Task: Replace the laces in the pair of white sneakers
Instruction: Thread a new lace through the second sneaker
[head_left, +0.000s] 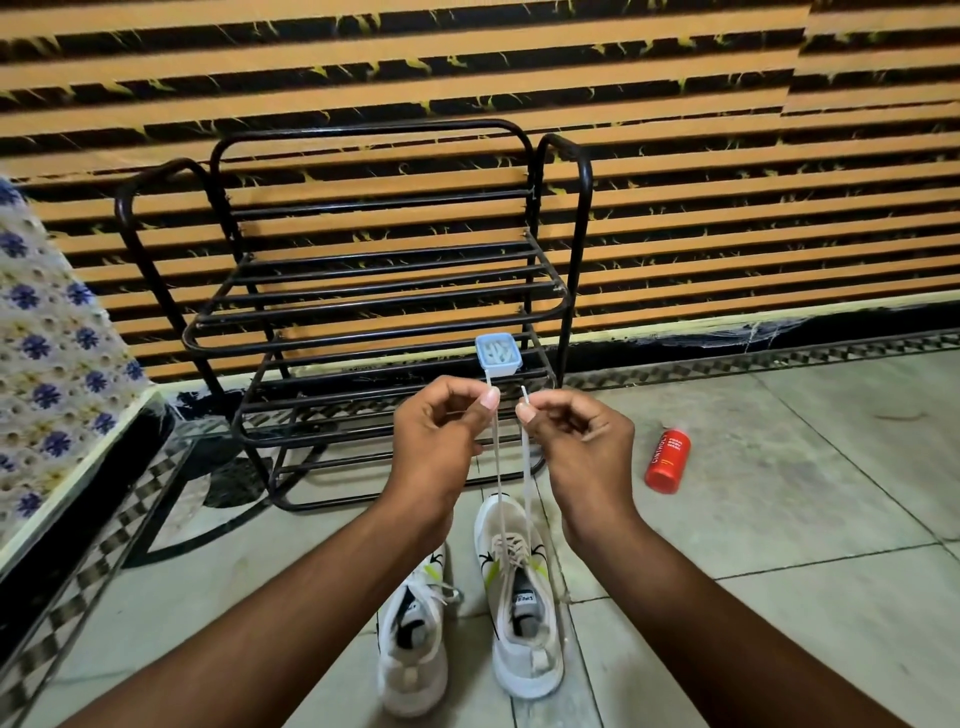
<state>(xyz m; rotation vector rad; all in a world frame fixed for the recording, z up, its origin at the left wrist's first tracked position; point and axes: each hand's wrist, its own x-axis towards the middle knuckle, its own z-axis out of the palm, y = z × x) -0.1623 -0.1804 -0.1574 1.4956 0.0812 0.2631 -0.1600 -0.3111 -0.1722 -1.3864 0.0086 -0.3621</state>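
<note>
White lace (525, 483) runs up in two strands from the right sneaker (522, 597), which stands on the tiled floor (779, 519) with its toe pointing away toward the rack. Both strands are drawn taut and rise side by side from the eyelets near the shoe's tongue. The left hand (441, 441) pinches the left strand between thumb and forefinger, the other fingers curled in toward the palm. The right hand (576, 441) pinches the right strand in the same way, and the lace's stiff tip pokes up just above its thumb. The two hands are held near each other, level, above the shoe's toe.

The left sneaker (413, 639) stands just beside the right one, slightly nearer the camera, partly hidden under the left forearm; a loose lace lies across its upper.

Behind the hands stands a black metal shoe rack (363, 291) with barred shelves, set against a wall of orange and black stripes (727, 182). A small pale blue container (497, 354) sits at the front edge of a lower shelf, directly above the hands in the view; what it holds is unclear. A red bottle (667, 461) lies on its side on the floor to the right, well apart from the shoes. At the left edge is a fabric with blue flower patterns (47, 338).
</note>
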